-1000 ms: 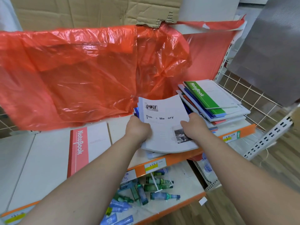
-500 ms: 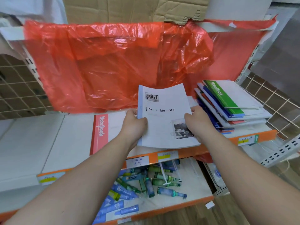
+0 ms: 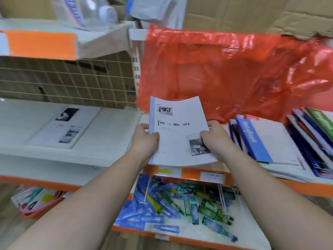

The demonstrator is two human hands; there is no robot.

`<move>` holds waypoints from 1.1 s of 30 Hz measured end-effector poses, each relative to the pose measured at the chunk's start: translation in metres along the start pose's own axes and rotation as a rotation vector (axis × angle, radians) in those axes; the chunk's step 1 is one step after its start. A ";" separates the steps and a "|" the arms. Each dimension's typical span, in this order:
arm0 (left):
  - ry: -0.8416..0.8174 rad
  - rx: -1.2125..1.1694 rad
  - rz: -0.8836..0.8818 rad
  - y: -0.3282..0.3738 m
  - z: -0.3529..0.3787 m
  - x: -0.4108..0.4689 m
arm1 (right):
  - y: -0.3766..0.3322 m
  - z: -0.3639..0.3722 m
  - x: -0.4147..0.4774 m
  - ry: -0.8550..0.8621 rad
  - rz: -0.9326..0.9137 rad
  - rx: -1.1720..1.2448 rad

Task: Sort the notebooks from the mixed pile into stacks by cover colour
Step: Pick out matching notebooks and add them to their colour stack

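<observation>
I hold a white notebook (image 3: 177, 134) titled "Time & Memory" in the air over the shelf's front edge. My left hand (image 3: 145, 138) grips its left edge and my right hand (image 3: 215, 139) grips its right edge. Another white notebook (image 3: 61, 128) with the same black-and-white pictures lies flat on the white shelf to the left. A blue-spined notebook (image 3: 255, 139) lies on the shelf to the right. Beyond it is the mixed pile (image 3: 313, 139) of blue, red and green notebooks.
A red plastic sheet (image 3: 234, 73) hangs behind the shelf. A wire grid (image 3: 68, 78) backs the left shelf bay. The lower shelf (image 3: 180, 233) holds several blue and green tubes. An orange basket (image 3: 39, 201) sits low at the left.
Both hands have carried the white notebook leftward, away from the mixed pile. The view has swung left, bringing the left shelf bay with its white notebook into sight.
</observation>
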State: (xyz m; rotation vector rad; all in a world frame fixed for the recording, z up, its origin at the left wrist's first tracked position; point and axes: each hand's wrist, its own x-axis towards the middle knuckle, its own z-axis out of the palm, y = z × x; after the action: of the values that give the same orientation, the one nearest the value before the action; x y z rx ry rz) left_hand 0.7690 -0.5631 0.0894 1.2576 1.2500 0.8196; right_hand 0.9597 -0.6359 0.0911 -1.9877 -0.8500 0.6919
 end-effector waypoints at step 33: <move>0.382 -0.067 -0.079 -0.043 -0.313 0.078 | -0.149 0.317 -0.004 -0.405 -0.174 -0.040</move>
State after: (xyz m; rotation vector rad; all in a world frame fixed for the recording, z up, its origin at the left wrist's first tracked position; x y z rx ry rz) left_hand 0.4745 -0.4254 0.0721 1.0188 1.5507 1.0689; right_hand 0.6819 -0.4243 0.0638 -1.8065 -1.2681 0.9986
